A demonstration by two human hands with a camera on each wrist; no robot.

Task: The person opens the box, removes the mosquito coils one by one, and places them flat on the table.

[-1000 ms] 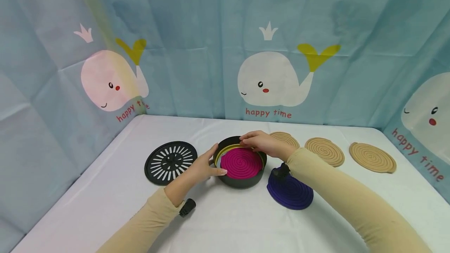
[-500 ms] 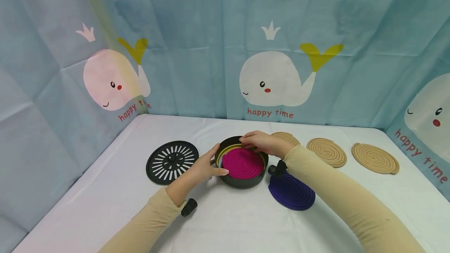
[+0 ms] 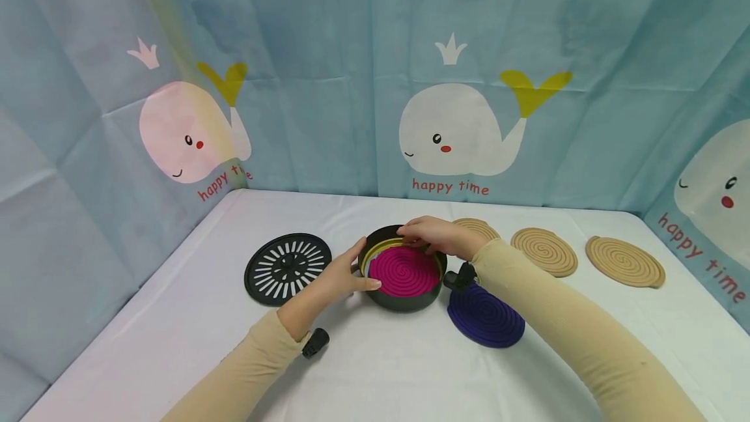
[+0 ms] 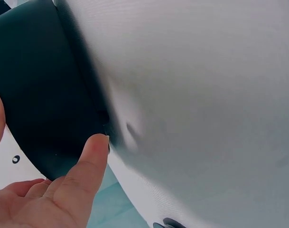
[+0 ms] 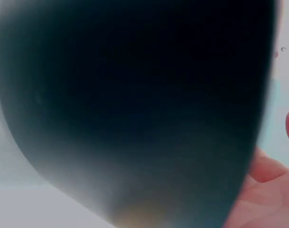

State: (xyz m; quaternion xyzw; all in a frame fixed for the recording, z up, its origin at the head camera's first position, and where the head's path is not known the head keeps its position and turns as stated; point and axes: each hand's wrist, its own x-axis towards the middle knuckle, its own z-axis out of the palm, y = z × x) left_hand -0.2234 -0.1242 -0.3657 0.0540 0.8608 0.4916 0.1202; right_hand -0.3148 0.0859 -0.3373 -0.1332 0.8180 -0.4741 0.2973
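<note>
A round black pot [image 3: 401, 302] stands mid-table with a magenta spiral coaster [image 3: 404, 271] lying on top inside it. A yellow edge [image 3: 379, 247] shows beneath the coaster. My left hand [image 3: 340, 275] holds the pot's left side, thumb over the near rim; in the left wrist view a fingertip [image 4: 97, 147] touches the pot's outer wall [image 4: 40, 85]. My right hand [image 3: 436, 236] reaches over the far right rim, fingers at the coaster's far edge. Whether they pinch it cannot be told; a blurred dark shape [image 5: 135, 95] fills most of the right wrist view.
A slotted black disc [image 3: 287, 270] with a central knob lies left of the pot. A purple spiral coaster [image 3: 486, 318] lies front right, under the right wrist. Tan spiral coasters [image 3: 543, 251] lie along the back right. A whale-print curtain [image 3: 328, 83] hangs behind the table.
The camera view shifts slightly. My right wrist turns a little, and its fingers shift slightly over the pot's far rim. The left hand keeps its hold on the pot.
</note>
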